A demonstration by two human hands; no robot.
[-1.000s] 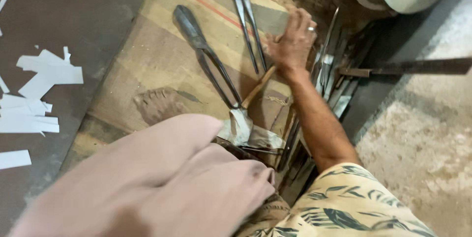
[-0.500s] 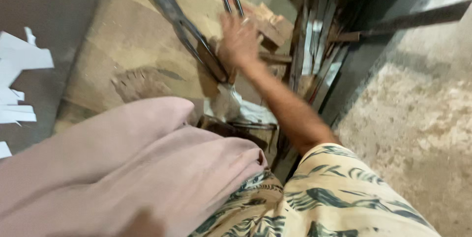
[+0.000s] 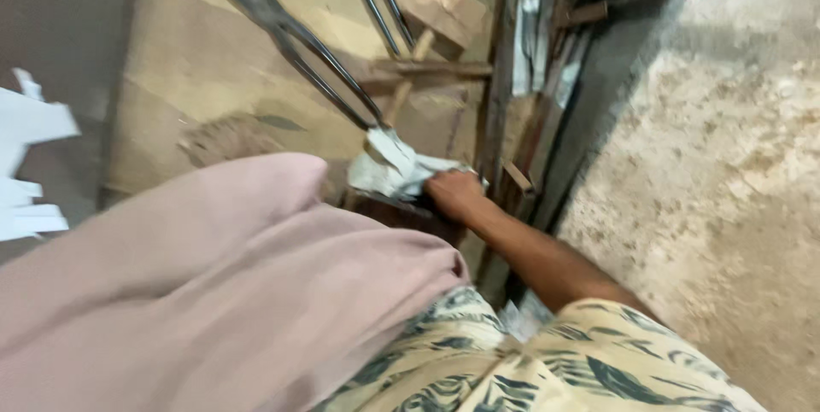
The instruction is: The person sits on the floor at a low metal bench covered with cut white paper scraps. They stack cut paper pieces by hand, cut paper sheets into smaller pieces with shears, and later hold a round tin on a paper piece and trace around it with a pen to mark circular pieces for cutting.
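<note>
Grip, right hand (image 3: 454,194): my fingers were curled down on the crumpled pale scrap (image 3: 395,169), touching its edge at 3 o'clock; blur kept me from telling whether they pinched it or only rested there.
Left hand: out of sight.
Pale scrap: it lay at the tip of the long metal shears (image 3: 299,53), on a dark block (image 3: 401,211), just past my knee.
Shears: their handles ran away toward 11 o'clock over the brown cardboard sheet (image 3: 188,79).
Second pair of metal rods (image 3: 376,2): at 12 o'clock, beside the wooden pieces (image 3: 444,15).
Metal strips (image 3: 534,45): stacked at 1 o'clock along the edge of the rough concrete floor (image 3: 709,164).
White paper cuttings (image 3: 30,164): far out at 9 o'clock.
Pink trouser leg (image 3: 196,292): at 7 o'clock.
</note>
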